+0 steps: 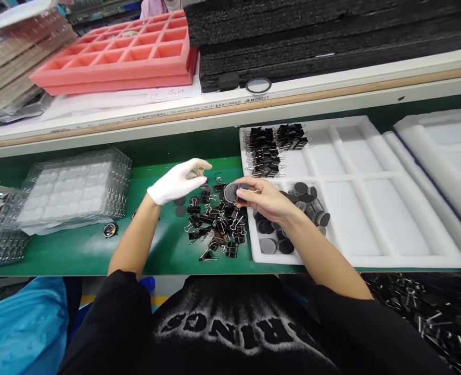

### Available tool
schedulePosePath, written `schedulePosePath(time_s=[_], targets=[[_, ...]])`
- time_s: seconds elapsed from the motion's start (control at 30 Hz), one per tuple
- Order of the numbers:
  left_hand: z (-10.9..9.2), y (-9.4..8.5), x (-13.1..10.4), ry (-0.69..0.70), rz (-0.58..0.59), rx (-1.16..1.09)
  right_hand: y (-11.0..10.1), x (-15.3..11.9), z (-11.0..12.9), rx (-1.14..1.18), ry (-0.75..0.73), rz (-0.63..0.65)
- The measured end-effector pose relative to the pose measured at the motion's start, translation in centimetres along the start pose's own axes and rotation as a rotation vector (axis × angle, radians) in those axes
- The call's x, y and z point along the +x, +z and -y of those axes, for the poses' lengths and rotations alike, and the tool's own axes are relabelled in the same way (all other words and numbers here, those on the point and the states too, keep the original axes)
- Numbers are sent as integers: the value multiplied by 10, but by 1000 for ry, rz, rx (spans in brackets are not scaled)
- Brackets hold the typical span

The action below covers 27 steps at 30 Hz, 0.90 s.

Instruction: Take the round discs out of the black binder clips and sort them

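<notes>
My left hand (178,179), in a white glove, pinches a black binder clip whose wire handle shows between thumb and fingers. My bare right hand (265,199) grips a grey disc (230,192) with a dark clip-like piece at its edge, partly covered by my thumb. Below both hands lies a heap of loose binder clips (218,226) on the green bench. A few dark discs (180,211) rest left of the heap. Under my right forearm, more grey and black discs (268,246) fill a compartment of the white foam tray (374,177).
Rows of clipped pieces (265,151) stand in the tray's far left compartment. Clear plastic trays (74,187) are stacked at left, near a small round part (109,229). Red foam trays (117,52) and black foam sheets (312,41) occupy the shelf. More clips (429,312) lie lower right.
</notes>
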<state>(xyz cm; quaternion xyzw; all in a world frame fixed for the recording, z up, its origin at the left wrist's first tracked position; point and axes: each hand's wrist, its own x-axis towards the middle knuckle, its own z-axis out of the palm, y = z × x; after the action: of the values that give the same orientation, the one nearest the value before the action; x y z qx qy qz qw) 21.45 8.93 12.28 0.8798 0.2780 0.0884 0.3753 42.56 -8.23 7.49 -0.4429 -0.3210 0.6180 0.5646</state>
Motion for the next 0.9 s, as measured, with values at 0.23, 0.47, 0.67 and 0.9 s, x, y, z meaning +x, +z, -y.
schedulePosePath(time_s=[0.23,0.47,0.67,0.9], targets=[[-36,67,-13,66,-463,-270,7,1,-15,-150,-211,-82],[-27,37,-23,64,-311,141,0,-3,-8,-363,-237,-73],[-33,14,-24,-2,165,129,4,-8,-4,-442,-207,61],[-27,27,-24,31,123,209,0,-9,-1,-571,-211,23]])
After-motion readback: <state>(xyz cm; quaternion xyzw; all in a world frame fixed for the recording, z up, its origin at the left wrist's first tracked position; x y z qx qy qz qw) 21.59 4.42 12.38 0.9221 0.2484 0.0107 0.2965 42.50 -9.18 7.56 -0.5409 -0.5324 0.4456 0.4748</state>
